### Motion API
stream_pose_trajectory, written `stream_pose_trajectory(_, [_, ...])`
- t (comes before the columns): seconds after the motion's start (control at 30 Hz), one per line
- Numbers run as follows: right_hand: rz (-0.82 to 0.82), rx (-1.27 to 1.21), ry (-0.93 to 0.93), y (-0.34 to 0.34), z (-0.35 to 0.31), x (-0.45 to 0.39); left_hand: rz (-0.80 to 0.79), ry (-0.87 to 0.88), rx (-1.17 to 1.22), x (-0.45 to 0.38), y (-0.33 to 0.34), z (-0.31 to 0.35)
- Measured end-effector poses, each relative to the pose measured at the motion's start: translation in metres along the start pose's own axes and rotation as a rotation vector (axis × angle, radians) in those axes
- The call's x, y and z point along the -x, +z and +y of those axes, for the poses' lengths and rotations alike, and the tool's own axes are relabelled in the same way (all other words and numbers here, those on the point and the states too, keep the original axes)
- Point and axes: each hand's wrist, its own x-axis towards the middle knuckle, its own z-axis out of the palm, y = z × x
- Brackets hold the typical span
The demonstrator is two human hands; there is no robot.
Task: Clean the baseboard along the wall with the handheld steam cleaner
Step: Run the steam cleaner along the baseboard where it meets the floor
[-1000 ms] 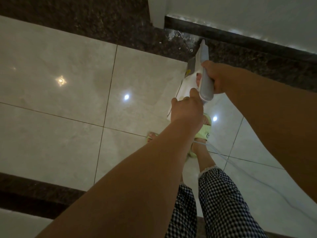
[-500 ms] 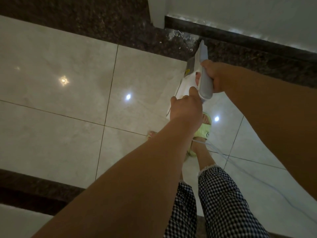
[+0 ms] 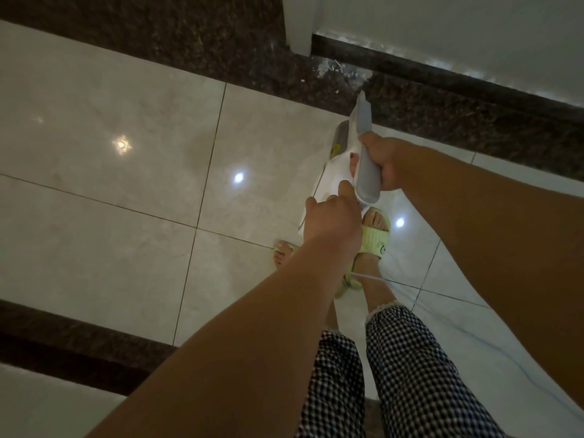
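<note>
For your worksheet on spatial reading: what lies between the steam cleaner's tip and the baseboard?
In the head view, only a strip of dark speckled floor border lies between the steam cleaner and the baseboard, with pale flecks near the corner.

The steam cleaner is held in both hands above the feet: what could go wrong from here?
1. The white cord runs across the right ankle by the sandal; a step could snag it.
2. The steam cleaner points toward the baseboard from a distance; steam may miss.
3. The left hand and right hand grip close together above open-toed feet; a slip could hit toes.
</note>
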Motion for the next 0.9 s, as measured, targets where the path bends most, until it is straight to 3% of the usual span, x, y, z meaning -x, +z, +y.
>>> stream_pose_trajectory(0.9, [0.028, 0.009, -0.045, 0.000, -0.021, -0.005, 0.022, 0.009, -0.001, -0.020, -0.009, 0.007])
